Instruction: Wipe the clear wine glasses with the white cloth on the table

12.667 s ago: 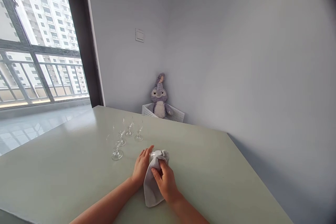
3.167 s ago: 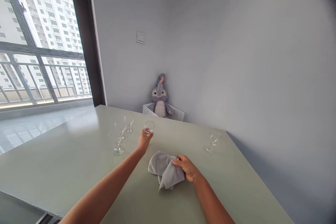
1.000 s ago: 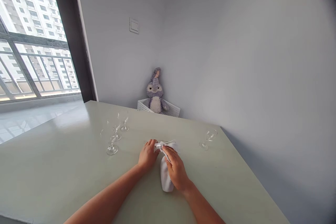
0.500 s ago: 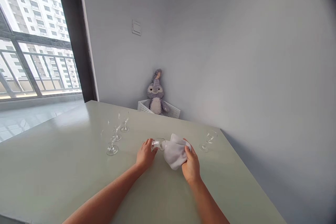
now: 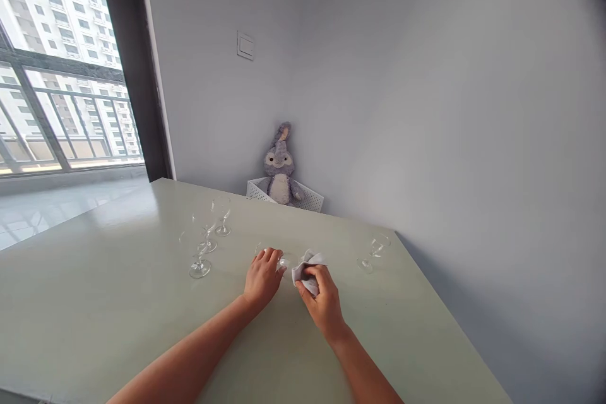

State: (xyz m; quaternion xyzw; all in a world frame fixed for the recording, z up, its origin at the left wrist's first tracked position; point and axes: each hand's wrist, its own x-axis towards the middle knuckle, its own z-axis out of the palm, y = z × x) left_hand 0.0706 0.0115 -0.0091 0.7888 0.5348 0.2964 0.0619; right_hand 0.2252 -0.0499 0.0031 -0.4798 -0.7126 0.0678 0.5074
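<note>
My left hand (image 5: pixel 262 279) is closed around a clear stemmed glass (image 5: pixel 286 261), which is partly hidden behind the fingers. The glass is tilted low over the table, and a bit of it shows on either side of the fingers. Just to the right, my right hand (image 5: pixel 324 304) grips a bunched white cloth (image 5: pixel 310 260) between thumb and fingers. The cloth is close beside the glass; whether they touch I cannot tell.
Three clear stemmed glasses, the nearest one (image 5: pixel 199 267) included, stand upright left on the pale green table (image 5: pixel 123 303). Another stemmed glass (image 5: pixel 377 247) is near the right edge. Behind the table, a plush rabbit (image 5: pixel 279 170) sits in a white perforated basket (image 5: pixel 310 199) against the wall.
My right hand has shifted left and turned over, and the cloth is now crumpled smaller in its grip. The glass in my left hand shows at a different angle.
</note>
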